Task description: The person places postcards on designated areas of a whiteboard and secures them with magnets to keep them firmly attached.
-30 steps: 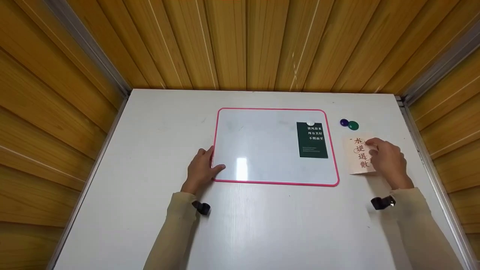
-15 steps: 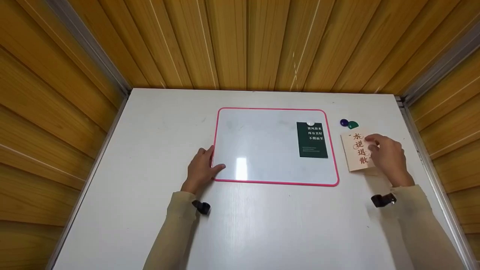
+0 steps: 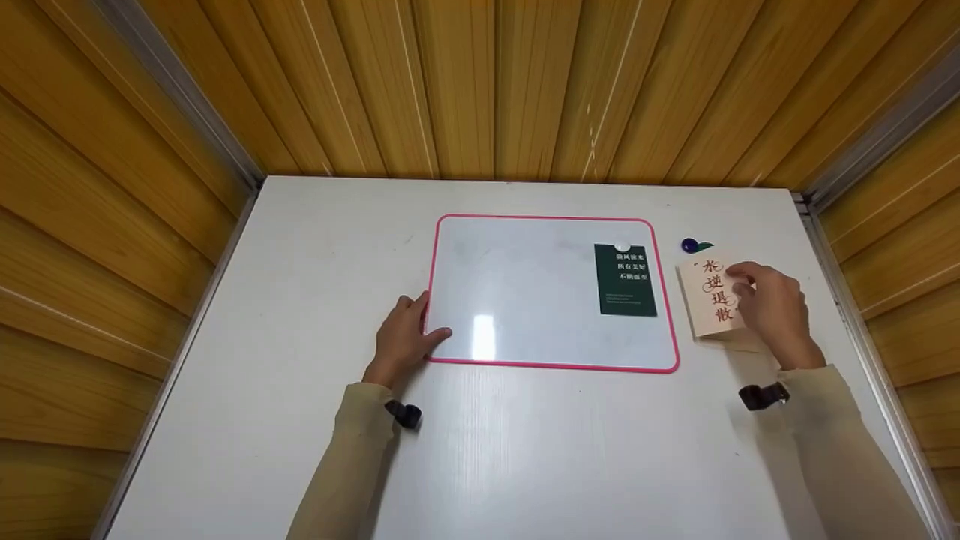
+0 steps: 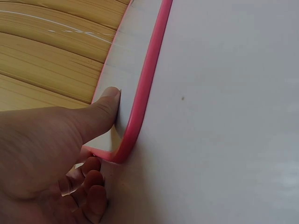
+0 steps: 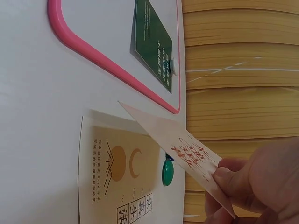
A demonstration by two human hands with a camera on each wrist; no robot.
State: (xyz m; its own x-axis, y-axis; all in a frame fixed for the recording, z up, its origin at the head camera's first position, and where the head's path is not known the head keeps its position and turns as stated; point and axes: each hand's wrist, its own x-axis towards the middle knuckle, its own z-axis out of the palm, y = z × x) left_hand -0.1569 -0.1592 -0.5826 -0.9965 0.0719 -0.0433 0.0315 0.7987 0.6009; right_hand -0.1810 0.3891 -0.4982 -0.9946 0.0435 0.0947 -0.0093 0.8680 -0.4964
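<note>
My left hand (image 3: 401, 341) grips a pink-framed whiteboard (image 3: 517, 300) at its lower left corner. Its thumb lies over the frame onto the white face, the other fingers at the outer edge. On the far right, my right hand (image 3: 778, 311) pinches a cream card (image 3: 705, 304) with red characters by its right edge. This card is lifted and tilted. Beneath it, in the right wrist view, another cream card (image 5: 107, 186) with an orange drawing and black characters lies on the table.
A dark green card (image 3: 628, 292) sits at the whiteboard's right side, with a white round magnet (image 5: 175, 66) at its top. A purple disc (image 3: 689, 245) and a partly covered green disc (image 5: 167, 171) lie behind the cream cards. Wood-patterned walls (image 3: 525, 90) enclose the table (image 3: 525, 450).
My right hand has raised the red-lettered card and shifted it slightly left and away from me, so it covers more of the green disc. The left hand and whiteboard stay put.
</note>
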